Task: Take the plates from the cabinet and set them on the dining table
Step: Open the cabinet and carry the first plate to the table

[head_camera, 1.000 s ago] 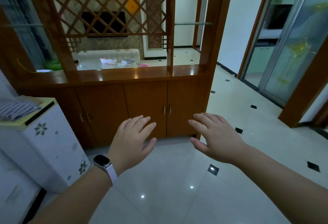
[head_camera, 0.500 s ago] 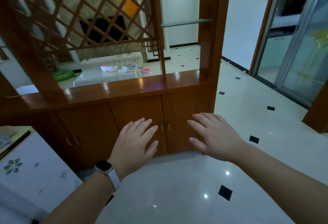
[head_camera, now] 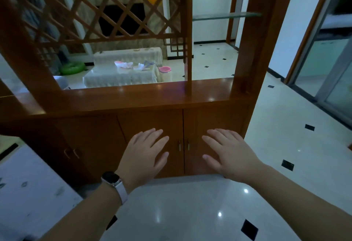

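A low wooden cabinet with closed doors stands under a lattice room divider. Its right pair of doors has two small metal handles side by side. My left hand, with a watch on the wrist, is held out flat in front of the left door of that pair. My right hand is held out flat in front of the right door. Both hands hold nothing, and I cannot tell whether they touch the doors. No plates are in view.
A white appliance with flower prints stands at my lower left. Glossy white tiled floor lies under me and runs off to the right. Through the divider I see a cloth-covered table with small items. Sliding glass doors are at far right.
I have come closer to the cabinet and the doors now fill more of the view. Both hands stay spread flat and now lie in front of the right pair of doors.
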Available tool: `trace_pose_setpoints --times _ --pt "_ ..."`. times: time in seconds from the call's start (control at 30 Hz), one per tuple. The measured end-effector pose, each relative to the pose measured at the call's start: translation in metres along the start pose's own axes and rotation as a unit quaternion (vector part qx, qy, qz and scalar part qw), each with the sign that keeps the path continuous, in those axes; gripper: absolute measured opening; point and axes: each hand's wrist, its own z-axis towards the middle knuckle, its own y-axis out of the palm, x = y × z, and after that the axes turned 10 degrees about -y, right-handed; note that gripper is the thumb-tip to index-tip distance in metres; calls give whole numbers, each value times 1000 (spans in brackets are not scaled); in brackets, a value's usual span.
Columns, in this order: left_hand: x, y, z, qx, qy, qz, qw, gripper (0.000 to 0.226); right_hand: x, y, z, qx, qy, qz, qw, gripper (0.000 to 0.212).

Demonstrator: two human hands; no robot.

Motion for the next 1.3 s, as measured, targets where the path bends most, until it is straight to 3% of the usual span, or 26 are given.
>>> trace_pose_setpoints --times 0.33,0.57,0.93,1.3 --pt "-114 80 125 -23 18 -38 999 46 42 55 148 -39 40 -43 998 53" --pt "-169 130 177 -49 35 -72 996 44 51 95 211 -56 64 -13 996 57" --pt "-169 228 205 -128 41 -96 986 42 96 181 231 -106 58 32 992 45" --pt "-114 371 211 -240 -88 -181 950 45 166 331 234 -198 99 161 962 66"
